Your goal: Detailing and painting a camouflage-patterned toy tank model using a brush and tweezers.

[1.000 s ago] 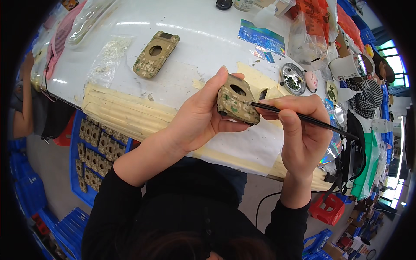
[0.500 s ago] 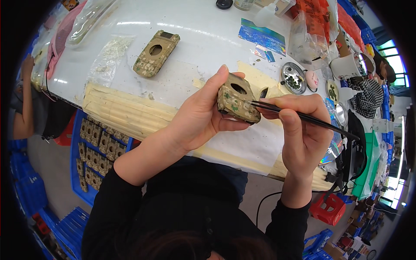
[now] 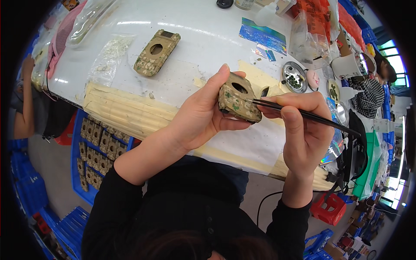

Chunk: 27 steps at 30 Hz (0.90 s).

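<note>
In my left hand [image 3: 197, 115] I hold a camouflage-painted model tank hull [image 3: 239, 105], tilted, its round opening facing up. Thumb and fingers grip it along its sides. My right hand [image 3: 307, 130] closes around black tweezers [image 3: 318, 118] like a pen. The tweezers' tips meet the hull's surface just below the round opening; whether anything tiny sits between them is too small to tell. A second camouflage tank hull [image 3: 157, 53] lies on the white table, beyond my left hand. To the right stands a round metal dish [image 3: 294, 69] with small dark green pieces in it.
Masking tape [image 3: 125, 110] covers the table's near edge. A blue tray [image 3: 77, 173] of several hulls sits at lower left. Holographic sheets [image 3: 262, 37], plastic bags [image 3: 310, 37] and a white cup [image 3: 346, 66] crowd the right side. Another person's arm [image 3: 27, 99] shows at far left.
Almost nothing differs. The view has shifted very slightly, and the tweezers stay against the hull in nearly the same place.
</note>
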Available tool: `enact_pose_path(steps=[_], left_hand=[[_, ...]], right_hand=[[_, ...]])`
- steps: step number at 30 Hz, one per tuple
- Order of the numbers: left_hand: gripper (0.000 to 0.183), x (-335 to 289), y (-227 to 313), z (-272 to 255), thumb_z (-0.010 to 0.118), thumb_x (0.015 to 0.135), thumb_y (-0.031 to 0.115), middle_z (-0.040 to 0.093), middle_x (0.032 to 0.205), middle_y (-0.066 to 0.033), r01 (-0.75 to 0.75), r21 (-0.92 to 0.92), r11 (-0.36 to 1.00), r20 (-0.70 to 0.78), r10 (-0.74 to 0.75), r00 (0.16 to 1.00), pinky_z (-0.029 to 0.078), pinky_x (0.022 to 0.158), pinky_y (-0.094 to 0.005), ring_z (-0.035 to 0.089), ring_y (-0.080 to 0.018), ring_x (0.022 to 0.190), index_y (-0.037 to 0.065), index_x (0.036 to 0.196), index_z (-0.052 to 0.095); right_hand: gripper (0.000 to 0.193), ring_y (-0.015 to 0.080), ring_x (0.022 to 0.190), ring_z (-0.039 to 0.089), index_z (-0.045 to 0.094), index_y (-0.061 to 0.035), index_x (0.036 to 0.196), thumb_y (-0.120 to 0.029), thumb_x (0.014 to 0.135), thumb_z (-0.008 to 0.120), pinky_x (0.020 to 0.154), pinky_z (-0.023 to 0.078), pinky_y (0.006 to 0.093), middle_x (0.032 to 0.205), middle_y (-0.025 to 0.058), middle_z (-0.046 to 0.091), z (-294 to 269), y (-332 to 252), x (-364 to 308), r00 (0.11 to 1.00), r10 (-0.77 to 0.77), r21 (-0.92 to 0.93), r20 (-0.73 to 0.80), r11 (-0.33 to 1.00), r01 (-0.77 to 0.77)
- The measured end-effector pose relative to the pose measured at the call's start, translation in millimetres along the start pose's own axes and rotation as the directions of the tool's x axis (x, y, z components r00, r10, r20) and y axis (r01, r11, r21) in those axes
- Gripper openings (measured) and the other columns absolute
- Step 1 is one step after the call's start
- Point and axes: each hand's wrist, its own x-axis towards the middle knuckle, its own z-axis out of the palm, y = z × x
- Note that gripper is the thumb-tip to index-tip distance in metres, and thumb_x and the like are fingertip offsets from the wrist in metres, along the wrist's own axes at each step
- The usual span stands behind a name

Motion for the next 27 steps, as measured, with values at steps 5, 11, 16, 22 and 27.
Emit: enact_pose_path(steps=[5, 11, 16, 22, 27], left_hand=[[0.056, -0.2, -0.4, -1.1, 0.035, 0.094, 0.052, 0.063, 0.098, -0.0109, -0.001, 0.005, 1.000, -0.003, 0.001, 1.000, 0.059, 0.063, -0.0275, 0.067, -0.0205, 0.077, 0.007, 0.127, 0.043], [0.056, -0.6, 0.4, -0.3, 0.034, 0.094, 0.052, 0.062, 0.098, -0.0111, 0.000, 0.009, 1.000, -0.003, 0.000, 1.000, 0.059, 0.063, -0.0277, 0.067, -0.0209, 0.078, 0.007, 0.128, 0.042], [0.057, -0.3, 0.0, 0.3, 0.034, 0.094, 0.052, 0.062, 0.098, -0.0107, -0.001, 0.008, 1.000, -0.002, 0.001, 1.000, 0.059, 0.063, -0.0277, 0.067, -0.0207, 0.078, 0.007, 0.128, 0.042], [0.057, -0.6, -0.3, 0.6, 0.034, 0.094, 0.052, 0.062, 0.097, -0.0105, -0.004, 0.005, 1.000, -0.012, 0.004, 1.000, 0.059, 0.062, -0.0272, 0.067, -0.0203, 0.077, 0.008, 0.128, 0.042], [0.057, -0.9, 0.0, 1.1, 0.034, 0.094, 0.053, 0.062, 0.097, -0.0107, -0.005, 0.004, 1.000, -0.021, 0.005, 1.000, 0.059, 0.062, -0.0266, 0.067, -0.0202, 0.077, 0.008, 0.127, 0.042]], right_hand=[[0.015, 0.0238, 0.079, 0.065, 0.050, 0.0068, 0.093, -0.008, 0.092, 0.051, 0.072, 0.055, 0.0323, 0.088, 0.0206, 0.063, 0.7, 0.2, -0.2, 1.000, -0.006, 0.004, -0.002, 1.000, 0.006], [0.015, 0.0236, 0.079, 0.065, 0.050, 0.0067, 0.093, -0.008, 0.092, 0.052, 0.072, 0.055, 0.0321, 0.088, 0.0202, 0.063, 0.7, 0.3, 0.4, 1.000, -0.012, -0.011, 0.004, 1.000, 0.012], [0.015, 0.0234, 0.079, 0.065, 0.050, 0.0068, 0.093, -0.008, 0.092, 0.052, 0.072, 0.055, 0.0318, 0.088, 0.0200, 0.063, 0.1, 0.4, 0.3, 1.000, -0.017, -0.011, 0.000, 1.000, 0.017], [0.016, 0.0231, 0.078, 0.065, 0.051, 0.0068, 0.093, -0.009, 0.091, 0.053, 0.071, 0.055, 0.0317, 0.088, 0.0197, 0.063, 0.8, 0.1, 0.1, 1.000, -0.019, -0.008, -0.003, 1.000, 0.019], [0.013, 0.0192, 0.076, 0.062, 0.054, 0.0055, 0.091, -0.007, 0.089, 0.057, 0.069, 0.051, 0.0284, 0.086, 0.0151, 0.062, 3.7, -0.6, 0.3, 0.999, 0.005, 0.050, -0.051, 0.999, -0.002]])
